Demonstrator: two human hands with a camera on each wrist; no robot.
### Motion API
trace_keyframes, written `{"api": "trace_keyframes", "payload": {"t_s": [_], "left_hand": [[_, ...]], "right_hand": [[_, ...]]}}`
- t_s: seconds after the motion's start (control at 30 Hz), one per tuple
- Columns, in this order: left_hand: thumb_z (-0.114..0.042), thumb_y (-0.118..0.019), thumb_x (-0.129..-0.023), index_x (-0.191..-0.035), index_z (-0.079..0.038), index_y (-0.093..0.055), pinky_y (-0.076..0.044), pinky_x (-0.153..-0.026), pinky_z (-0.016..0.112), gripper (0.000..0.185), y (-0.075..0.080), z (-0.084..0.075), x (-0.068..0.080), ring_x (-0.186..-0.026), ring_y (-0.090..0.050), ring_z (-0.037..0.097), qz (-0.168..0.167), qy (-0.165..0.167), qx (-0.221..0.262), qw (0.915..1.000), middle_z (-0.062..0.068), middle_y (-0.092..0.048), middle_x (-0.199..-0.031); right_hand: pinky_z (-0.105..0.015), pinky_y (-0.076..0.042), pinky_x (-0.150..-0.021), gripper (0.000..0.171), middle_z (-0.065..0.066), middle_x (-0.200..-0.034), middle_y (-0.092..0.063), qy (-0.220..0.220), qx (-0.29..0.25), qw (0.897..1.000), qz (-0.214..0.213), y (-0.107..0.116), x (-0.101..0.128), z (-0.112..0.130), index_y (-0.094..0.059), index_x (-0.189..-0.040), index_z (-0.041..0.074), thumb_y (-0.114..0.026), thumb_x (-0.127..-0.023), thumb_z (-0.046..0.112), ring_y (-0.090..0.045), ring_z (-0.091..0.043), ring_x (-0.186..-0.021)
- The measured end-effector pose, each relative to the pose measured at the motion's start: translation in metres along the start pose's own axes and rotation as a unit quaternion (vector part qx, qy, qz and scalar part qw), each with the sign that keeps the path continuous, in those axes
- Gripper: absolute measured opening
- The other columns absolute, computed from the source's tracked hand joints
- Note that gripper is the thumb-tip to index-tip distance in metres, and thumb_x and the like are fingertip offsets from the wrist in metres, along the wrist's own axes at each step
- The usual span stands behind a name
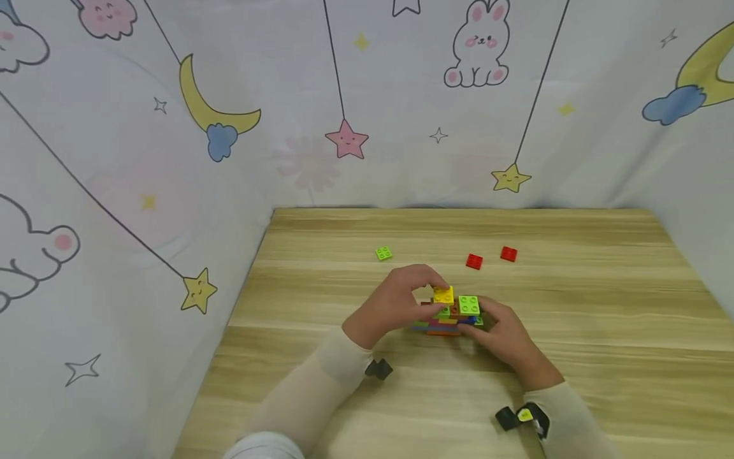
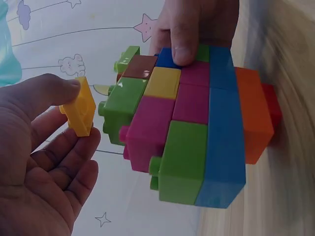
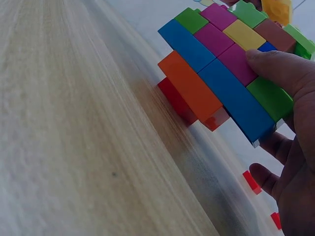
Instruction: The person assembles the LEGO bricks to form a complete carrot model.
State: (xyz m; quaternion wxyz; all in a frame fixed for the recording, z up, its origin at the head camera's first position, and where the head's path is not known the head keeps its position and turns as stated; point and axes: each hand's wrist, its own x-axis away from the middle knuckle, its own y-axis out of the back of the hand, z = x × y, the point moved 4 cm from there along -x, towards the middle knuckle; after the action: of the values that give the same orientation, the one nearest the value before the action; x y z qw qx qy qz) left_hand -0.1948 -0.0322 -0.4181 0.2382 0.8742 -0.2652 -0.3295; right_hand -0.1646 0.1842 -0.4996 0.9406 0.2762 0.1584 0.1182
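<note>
The multicoloured stack of plastic building bricks stands on the light wooden worktop, near its middle, between the two hands. The left hand pinches a small yellow square plastic brick between thumb and fingers; in the left wrist view this brick is just beside the upper end of the stack, not yet joined to it. In the head view the same yellow brick sits level with the top of the stack, beside a light green studded brick. The right hand grips the stack from its own side, thumb pressed on the stack's face, fingers curled behind.

Loose on the worktop beyond the stack: one small green square brick and two small red square bricks, well apart from both hands.

No legible writing or brand marking shows on any brick.
</note>
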Motion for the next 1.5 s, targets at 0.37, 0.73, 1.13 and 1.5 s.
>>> {"api": "trace_keyframes", "payload": {"t_s": [0.37, 0.73, 1.13, 1.5], "left_hand": [[-0.021, -0.08, -0.082, -0.106, -0.013, -0.07, -0.05, -0.078, 0.015, 0.027, -0.017, 0.0, 0.0, -0.094, -0.056, 0.001, 0.024, -0.008, -0.024, 0.9994, -0.007, -0.065, -0.106], [-0.015, -0.083, -0.079, -0.096, -0.014, -0.076, -0.049, -0.066, 0.013, 0.019, -0.017, -0.003, 0.001, -0.082, -0.056, 0.002, 0.033, 0.027, -0.023, 0.9988, -0.009, -0.064, -0.095], [-0.018, -0.084, -0.078, -0.095, -0.016, -0.079, -0.046, -0.061, 0.011, 0.018, -0.014, -0.013, 0.003, -0.072, -0.053, 0.003, 0.044, 0.086, -0.062, 0.9934, -0.013, -0.06, -0.089], [-0.017, -0.084, -0.077, -0.092, -0.016, -0.077, -0.047, -0.06, 0.01, 0.017, -0.021, -0.008, 0.002, -0.072, -0.055, 0.002, 0.027, 0.055, -0.044, 0.9972, -0.011, -0.062, -0.088]], "right_hand": [[-0.018, -0.044, -0.096, 0.042, 0.008, -0.118, -0.066, 0.009, 0.011, 1.0, 0.005, 0.0, -0.001, 0.002, -0.064, -0.122, 0.019, -0.079, -0.084, 0.028, -0.061, -0.012, -0.109], [-0.022, -0.045, -0.095, 0.04, 0.011, -0.114, -0.066, 0.01, 0.013, 1.0, 0.001, -0.001, -0.003, 0.002, -0.065, -0.118, 0.02, -0.08, -0.082, 0.029, -0.061, -0.01, -0.107], [-0.022, -0.046, -0.093, 0.036, 0.012, -0.112, -0.066, 0.009, 0.001, 1.0, 0.006, -0.004, -0.003, 0.001, -0.065, -0.116, 0.023, -0.079, -0.083, 0.03, -0.062, -0.009, -0.103], [-0.021, -0.046, -0.093, 0.036, 0.011, -0.112, -0.067, 0.004, 0.007, 1.0, 0.002, -0.001, 0.001, 0.0, -0.065, -0.117, 0.021, -0.078, -0.084, 0.029, -0.062, -0.009, -0.104]]}}
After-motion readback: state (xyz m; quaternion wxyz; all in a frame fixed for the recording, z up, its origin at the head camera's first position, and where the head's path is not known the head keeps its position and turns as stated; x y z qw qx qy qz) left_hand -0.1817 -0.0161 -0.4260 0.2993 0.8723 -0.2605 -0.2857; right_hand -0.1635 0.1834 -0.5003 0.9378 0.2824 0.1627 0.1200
